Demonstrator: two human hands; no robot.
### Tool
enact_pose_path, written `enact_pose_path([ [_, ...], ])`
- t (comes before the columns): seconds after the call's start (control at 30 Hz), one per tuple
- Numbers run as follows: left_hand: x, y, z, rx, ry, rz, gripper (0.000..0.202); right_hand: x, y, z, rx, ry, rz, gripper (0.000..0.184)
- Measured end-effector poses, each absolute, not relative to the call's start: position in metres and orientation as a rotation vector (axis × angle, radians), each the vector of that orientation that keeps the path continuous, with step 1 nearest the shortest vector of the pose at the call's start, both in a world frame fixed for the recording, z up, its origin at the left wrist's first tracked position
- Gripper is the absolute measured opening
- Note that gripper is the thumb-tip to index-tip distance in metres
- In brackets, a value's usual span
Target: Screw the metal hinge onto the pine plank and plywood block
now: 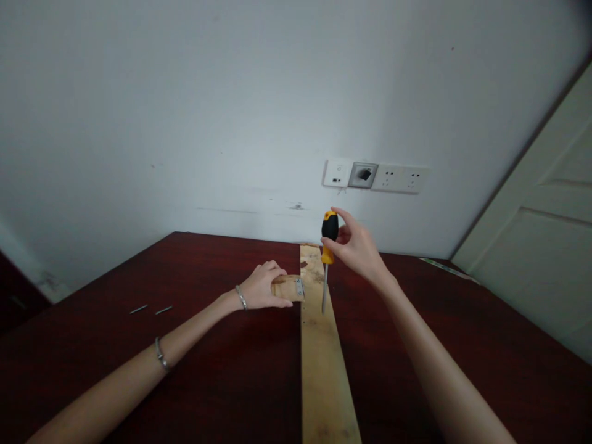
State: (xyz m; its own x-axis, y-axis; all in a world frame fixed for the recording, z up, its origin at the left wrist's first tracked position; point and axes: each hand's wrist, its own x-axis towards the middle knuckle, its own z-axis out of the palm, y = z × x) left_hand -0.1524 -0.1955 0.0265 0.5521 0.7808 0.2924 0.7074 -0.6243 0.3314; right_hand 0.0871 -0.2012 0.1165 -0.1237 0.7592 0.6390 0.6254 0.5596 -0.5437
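Note:
A long pale wooden plank (324, 364) lies lengthwise on a dark red table (217, 370). My left hand (264, 285) is closed over a small wooden block (287, 287) that butts against the plank's left edge. A small metal hinge (300, 287) joins block and plank. My right hand (357, 246) grips a yellow and black screwdriver (328, 240) by its handle. The screwdriver stands upright, with its tip on or just above the plank, right of the hinge.
Two loose screws or nails (150, 309) lie on the table at the left. A white wall with a row of sockets (375, 176) rises behind the table. A pale door (541, 246) stands at the right.

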Motion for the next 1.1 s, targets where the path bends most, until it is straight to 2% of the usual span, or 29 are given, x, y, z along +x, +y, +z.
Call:
enact_pose_path([
  [0.13, -0.155, -0.194, 0.032, 2.594, 1.268, 0.669, 0.067, 0.093, -0.176, 0.09, -1.417, -1.995, 0.307, 0.06],
  [0.27, -0.155, -0.195, 0.034, 2.588, 1.266, 0.664, 0.067, 0.093, -0.16, 0.06, -1.489, -2.105, 0.573, 0.048],
  [0.43, -0.155, -0.195, 0.033, 2.577, 1.261, 0.681, 0.066, 0.095, -0.152, 0.04, -1.575, -2.145, 0.849, 0.057],
  [0.57, -0.155, -0.196, 0.034, 2.57, 1.258, 0.698, 0.065, 0.099, -0.148, 0.033, -1.635, -2.157, 1.001, 0.056],
  [0.7, -0.154, -0.196, 0.034, 2.571, 1.265, 0.703, 0.063, 0.101, -0.147, 0.031, -1.655, -2.167, 1.057, 0.062],
  [0.9, -0.154, -0.197, 0.034, 2.57, 1.258, 0.664, 0.065, 0.104, -0.148, 0.033, -1.681, -2.188, 1.015, 0.084],
  [1.1, -0.154, -0.197, 0.033, 2.578, 1.249, 0.638, 0.065, 0.107, -0.148, 0.035, -1.668, -2.207, 0.953, 0.084],
])
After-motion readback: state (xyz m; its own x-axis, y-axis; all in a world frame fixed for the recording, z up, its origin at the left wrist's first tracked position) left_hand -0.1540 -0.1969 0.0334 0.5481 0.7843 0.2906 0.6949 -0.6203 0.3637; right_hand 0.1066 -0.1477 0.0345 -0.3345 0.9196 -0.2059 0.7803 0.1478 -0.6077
